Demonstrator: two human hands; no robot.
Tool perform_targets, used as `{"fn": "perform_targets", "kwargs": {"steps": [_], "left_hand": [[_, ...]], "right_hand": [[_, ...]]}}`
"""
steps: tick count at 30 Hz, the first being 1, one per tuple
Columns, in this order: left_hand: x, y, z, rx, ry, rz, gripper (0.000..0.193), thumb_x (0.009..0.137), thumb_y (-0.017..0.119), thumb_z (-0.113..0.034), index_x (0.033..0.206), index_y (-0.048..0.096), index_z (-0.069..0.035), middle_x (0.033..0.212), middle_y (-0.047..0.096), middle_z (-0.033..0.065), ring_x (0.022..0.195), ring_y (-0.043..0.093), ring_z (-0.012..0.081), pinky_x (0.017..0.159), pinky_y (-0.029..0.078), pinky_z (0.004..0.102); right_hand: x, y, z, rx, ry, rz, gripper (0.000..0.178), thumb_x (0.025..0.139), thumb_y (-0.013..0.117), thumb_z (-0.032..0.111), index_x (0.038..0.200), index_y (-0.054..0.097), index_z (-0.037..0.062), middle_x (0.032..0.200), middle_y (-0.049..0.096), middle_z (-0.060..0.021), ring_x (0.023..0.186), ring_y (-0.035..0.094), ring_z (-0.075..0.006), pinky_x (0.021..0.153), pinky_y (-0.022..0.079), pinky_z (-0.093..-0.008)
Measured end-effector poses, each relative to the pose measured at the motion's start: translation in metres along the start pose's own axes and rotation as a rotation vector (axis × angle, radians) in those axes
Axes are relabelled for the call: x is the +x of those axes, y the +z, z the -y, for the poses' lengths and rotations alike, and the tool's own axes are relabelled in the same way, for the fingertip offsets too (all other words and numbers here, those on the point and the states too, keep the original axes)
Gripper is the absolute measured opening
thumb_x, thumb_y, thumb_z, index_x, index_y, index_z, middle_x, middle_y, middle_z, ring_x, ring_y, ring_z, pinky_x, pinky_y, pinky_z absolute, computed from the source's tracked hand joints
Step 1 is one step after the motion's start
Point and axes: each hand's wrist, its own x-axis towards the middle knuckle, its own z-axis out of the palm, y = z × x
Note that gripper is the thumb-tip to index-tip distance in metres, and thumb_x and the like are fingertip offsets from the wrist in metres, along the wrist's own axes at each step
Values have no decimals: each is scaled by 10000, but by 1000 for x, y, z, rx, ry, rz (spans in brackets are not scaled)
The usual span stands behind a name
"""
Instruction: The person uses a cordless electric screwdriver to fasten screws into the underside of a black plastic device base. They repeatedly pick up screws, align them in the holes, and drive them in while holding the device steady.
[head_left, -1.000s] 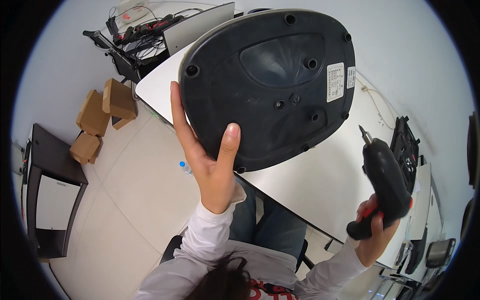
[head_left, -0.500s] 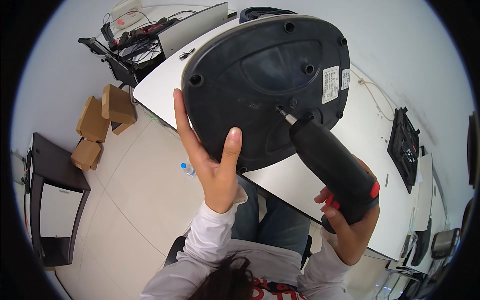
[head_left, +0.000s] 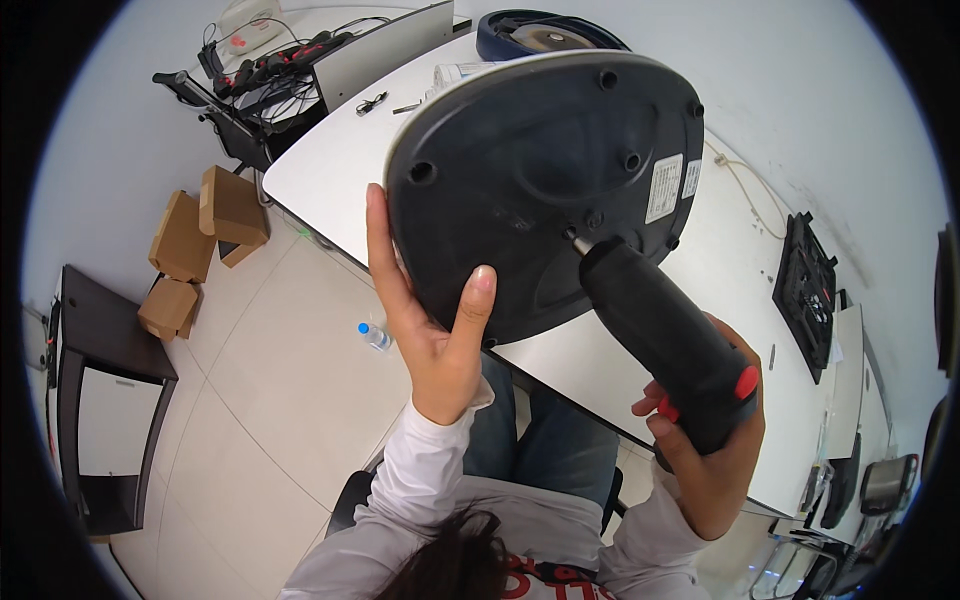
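Cardboard boxes lie on the tiled floor far at your left, beside a dark cabinet, and a small water bottle stands on the floor near the table edge. Next comes your left hand: its fingers are spread flat along the lower left rim of the black appliance base, thumb pressed on the underside, so you hold it tilted up above the white table. This base looks like stiff moulded plastic, rather bulky and probably not light; the smooth shell may slip, so I think the rim is the good place to take it, as you do now. Your right hand is closed tight around the handle of the black electric screwdriver, whose tip touches a screw hole near the middle of the base. Behind, a grey panel and cables sit at the far end, and a black tray lies on the table at your right, well apart.
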Motion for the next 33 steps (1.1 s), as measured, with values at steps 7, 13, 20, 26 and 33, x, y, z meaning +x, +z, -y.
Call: {"fn": "perform_targets", "kwargs": {"steps": [7,13,20,26,33], "left_hand": [[-15,-1,11,-5,-5,74,792,831,644,-133,1453,160,-50,1443,270,152,1254,386,256,1020,349,344],[-30,7,15,8,-13,81,801,823,640,-75,1453,146,-48,1435,266,161,1257,372,249,1012,351,332],[-46,10,26,39,3,108,815,814,640,-40,1449,130,-43,1413,275,170,1243,368,258,1013,343,341],[-47,12,27,21,3,104,829,807,644,-29,1449,119,-50,1405,281,177,1237,376,259,1013,343,350],[-47,9,27,71,-1,109,848,799,657,-35,1451,115,-60,1410,272,177,1242,371,266,1021,333,359]], "right_hand": [[-5,-7,11,-91,28,19,676,661,716,-34,1275,440,36,852,647,-155,738,666,-194,732,520,-282],[-24,18,-23,116,107,-116,668,735,727,33,1307,382,32,968,607,-165,766,644,-172,710,516,-269],[-31,18,-33,242,228,-130,641,765,724,66,1298,372,17,981,586,-132,785,620,-135,741,497,-253],[-30,13,-44,262,160,-96,639,765,721,59,1300,372,20,960,577,-112,762,593,-118,722,483,-248],[-30,14,-45,257,179,-105,654,752,737,68,1298,378,34,967,568,-107,758,580,-113,720,482,-248]]}}
